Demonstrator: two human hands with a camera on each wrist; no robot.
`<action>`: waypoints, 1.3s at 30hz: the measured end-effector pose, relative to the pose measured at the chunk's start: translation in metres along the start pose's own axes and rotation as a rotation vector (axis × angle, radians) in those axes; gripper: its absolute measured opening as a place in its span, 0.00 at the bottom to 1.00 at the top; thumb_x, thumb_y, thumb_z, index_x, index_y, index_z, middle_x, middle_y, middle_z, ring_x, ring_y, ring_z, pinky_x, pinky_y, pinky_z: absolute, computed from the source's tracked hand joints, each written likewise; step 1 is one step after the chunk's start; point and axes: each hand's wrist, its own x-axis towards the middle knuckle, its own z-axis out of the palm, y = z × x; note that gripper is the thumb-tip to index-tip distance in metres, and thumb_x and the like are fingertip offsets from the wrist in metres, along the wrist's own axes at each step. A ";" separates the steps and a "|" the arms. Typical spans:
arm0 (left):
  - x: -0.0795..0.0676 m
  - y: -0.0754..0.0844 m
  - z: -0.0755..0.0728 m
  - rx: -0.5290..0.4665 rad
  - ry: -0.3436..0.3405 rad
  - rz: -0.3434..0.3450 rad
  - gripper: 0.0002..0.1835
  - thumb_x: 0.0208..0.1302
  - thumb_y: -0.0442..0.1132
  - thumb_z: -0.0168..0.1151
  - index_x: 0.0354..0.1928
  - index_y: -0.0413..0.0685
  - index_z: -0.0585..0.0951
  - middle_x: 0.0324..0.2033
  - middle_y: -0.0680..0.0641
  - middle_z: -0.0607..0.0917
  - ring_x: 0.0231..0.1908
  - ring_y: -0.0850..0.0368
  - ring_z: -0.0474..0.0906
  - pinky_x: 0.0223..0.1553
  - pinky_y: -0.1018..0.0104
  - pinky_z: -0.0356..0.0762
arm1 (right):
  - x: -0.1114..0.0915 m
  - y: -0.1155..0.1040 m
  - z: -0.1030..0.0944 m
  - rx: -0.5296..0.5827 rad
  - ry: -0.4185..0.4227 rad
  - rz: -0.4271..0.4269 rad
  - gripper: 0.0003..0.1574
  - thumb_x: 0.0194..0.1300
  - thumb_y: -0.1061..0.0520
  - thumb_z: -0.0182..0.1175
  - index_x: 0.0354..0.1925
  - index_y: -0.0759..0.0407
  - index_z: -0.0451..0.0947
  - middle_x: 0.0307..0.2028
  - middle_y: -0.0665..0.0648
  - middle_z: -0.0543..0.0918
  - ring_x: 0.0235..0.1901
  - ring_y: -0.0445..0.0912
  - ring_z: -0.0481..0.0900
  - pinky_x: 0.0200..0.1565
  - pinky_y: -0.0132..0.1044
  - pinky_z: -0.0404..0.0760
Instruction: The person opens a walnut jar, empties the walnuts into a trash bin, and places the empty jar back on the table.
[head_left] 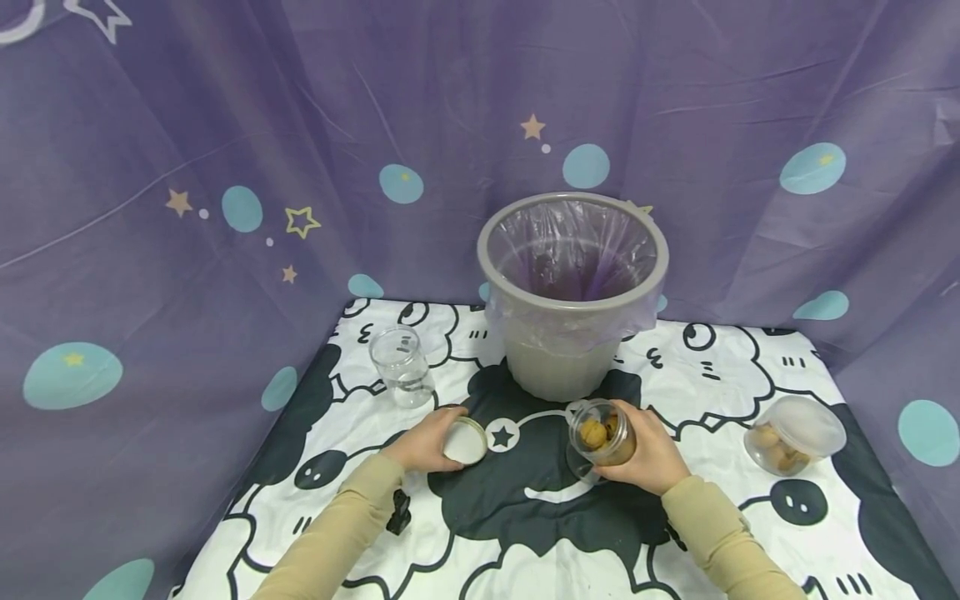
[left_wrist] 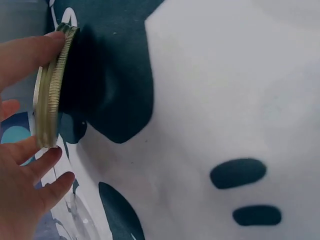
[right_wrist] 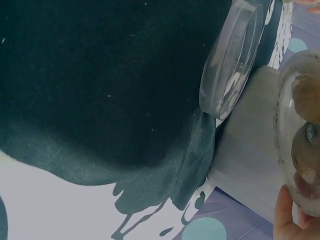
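Observation:
My left hand (head_left: 432, 442) pinches a round jar lid (head_left: 465, 442) by its edge, its white face towards the head camera. In the left wrist view the lid (left_wrist: 54, 87) stands on edge between thumb and fingers, showing a ribbed gold rim. My right hand (head_left: 651, 450) grips a clear jar (head_left: 620, 450) of brown walnuts (head_left: 592, 433), its mouth tilted towards the head camera. Close by on the dark cloth lies a clear round lid (right_wrist: 232, 62); the jar and right hand partly hide it in the head view.
Behind the hands stands a grey bin (head_left: 555, 358) with a clear liner. A clear jar (head_left: 401, 367) is at the back left. On the right, a lidded tub (head_left: 795, 437) with brownish pieces leans on the patterned cloth (head_left: 555, 575). A purple curtain (head_left: 450, 83) hangs behind.

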 end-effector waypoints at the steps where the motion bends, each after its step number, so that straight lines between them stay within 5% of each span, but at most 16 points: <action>1: 0.000 -0.001 0.001 0.013 -0.006 -0.004 0.46 0.43 0.42 0.76 0.64 0.36 0.64 0.56 0.33 0.72 0.57 0.38 0.70 0.57 0.46 0.71 | 0.000 0.000 0.000 0.001 -0.003 0.003 0.60 0.25 0.51 0.82 0.60 0.60 0.69 0.50 0.62 0.80 0.46 0.54 0.73 0.48 0.53 0.72; 15: 0.003 -0.003 0.010 0.160 -0.043 -0.043 0.45 0.43 0.45 0.77 0.64 0.44 0.67 0.53 0.37 0.73 0.54 0.41 0.71 0.54 0.48 0.73 | -0.001 -0.001 0.000 -0.009 -0.017 0.029 0.61 0.25 0.51 0.82 0.61 0.57 0.68 0.51 0.62 0.79 0.47 0.55 0.73 0.48 0.54 0.74; 23: 0.002 -0.001 0.013 0.144 -0.086 -0.104 0.43 0.47 0.46 0.75 0.65 0.46 0.65 0.55 0.38 0.72 0.57 0.43 0.69 0.56 0.49 0.72 | 0.000 -0.001 0.001 -0.008 -0.004 0.008 0.61 0.24 0.51 0.83 0.60 0.57 0.68 0.50 0.61 0.80 0.47 0.55 0.73 0.48 0.55 0.73; 33: 0.001 0.004 0.009 0.142 -0.058 -0.101 0.51 0.42 0.52 0.78 0.67 0.44 0.63 0.59 0.34 0.68 0.60 0.38 0.67 0.58 0.46 0.69 | -0.002 -0.001 0.002 -0.007 0.010 0.011 0.61 0.23 0.51 0.83 0.60 0.57 0.68 0.49 0.59 0.80 0.46 0.54 0.74 0.48 0.54 0.74; 39: 0.004 0.003 0.007 0.145 -0.026 -0.127 0.48 0.47 0.55 0.74 0.67 0.44 0.64 0.59 0.35 0.69 0.59 0.39 0.67 0.59 0.48 0.69 | -0.002 -0.001 0.002 -0.008 0.008 0.014 0.61 0.24 0.51 0.82 0.60 0.57 0.68 0.50 0.60 0.79 0.46 0.54 0.74 0.48 0.54 0.74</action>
